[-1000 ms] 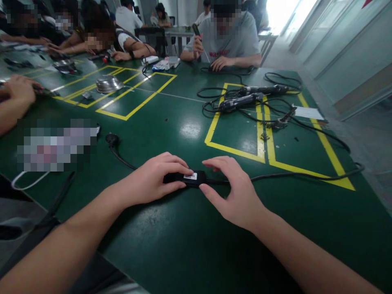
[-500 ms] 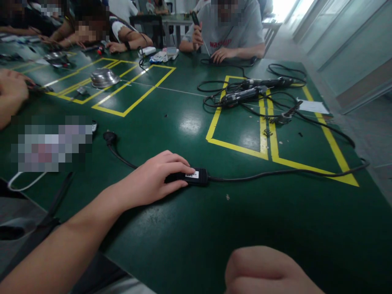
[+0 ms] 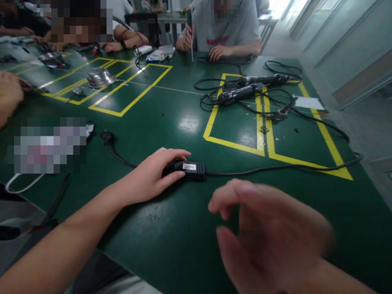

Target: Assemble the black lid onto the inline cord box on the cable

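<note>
A black power adapter (image 3: 196, 170) with a white label lies on the green table. My left hand (image 3: 159, 171) is wrapped around its left end, thumb on the near side and fingers on the far side. From the adapter a black cable (image 3: 260, 168) runs right, and another short length leads left to a black plug (image 3: 108, 136). Closer to me, my right hand (image 3: 260, 228) is raised over the table, slightly blurred. Its fingers are curved and apart from the thumb, with nothing between them.
Two electric screwdrivers (image 3: 241, 94) with coiled cables lie in yellow-taped areas, near small metal parts (image 3: 281, 112) and white paper (image 3: 309, 102). A metal bowl (image 3: 100, 77) stands farther left. Across the table a person (image 3: 226, 36) holds a screwdriver. Another person's hand (image 3: 10, 94) is at the left edge.
My right hand left the adapter, drew back toward me as a closed hand, then rose again with its fingers apart. The left hand's index finger lifted off the label.
</note>
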Demonstrator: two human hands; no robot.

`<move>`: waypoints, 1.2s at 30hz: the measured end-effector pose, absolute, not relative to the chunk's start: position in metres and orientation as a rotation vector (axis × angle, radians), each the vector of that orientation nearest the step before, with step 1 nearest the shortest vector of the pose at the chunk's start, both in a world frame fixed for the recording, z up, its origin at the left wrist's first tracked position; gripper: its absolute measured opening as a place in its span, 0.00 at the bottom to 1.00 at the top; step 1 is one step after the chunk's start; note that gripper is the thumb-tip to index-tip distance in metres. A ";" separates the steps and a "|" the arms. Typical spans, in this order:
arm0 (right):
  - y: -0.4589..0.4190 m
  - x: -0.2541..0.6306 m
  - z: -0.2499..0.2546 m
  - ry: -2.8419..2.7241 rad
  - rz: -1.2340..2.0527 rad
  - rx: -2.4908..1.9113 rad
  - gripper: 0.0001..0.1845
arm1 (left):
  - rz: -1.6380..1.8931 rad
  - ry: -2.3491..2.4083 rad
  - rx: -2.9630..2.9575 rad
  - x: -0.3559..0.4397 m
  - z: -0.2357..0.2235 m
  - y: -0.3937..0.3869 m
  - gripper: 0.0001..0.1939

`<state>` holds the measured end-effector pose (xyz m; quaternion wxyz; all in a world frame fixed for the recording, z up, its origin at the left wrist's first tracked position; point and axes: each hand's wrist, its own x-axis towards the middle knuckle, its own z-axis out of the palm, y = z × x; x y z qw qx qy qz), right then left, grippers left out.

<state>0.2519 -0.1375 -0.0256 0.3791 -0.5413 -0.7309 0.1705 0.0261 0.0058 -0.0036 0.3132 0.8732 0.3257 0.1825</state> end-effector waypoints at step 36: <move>-0.081 0.277 -0.035 -1.968 0.283 -1.249 0.08 | 0.399 0.795 2.455 0.013 0.012 0.009 0.06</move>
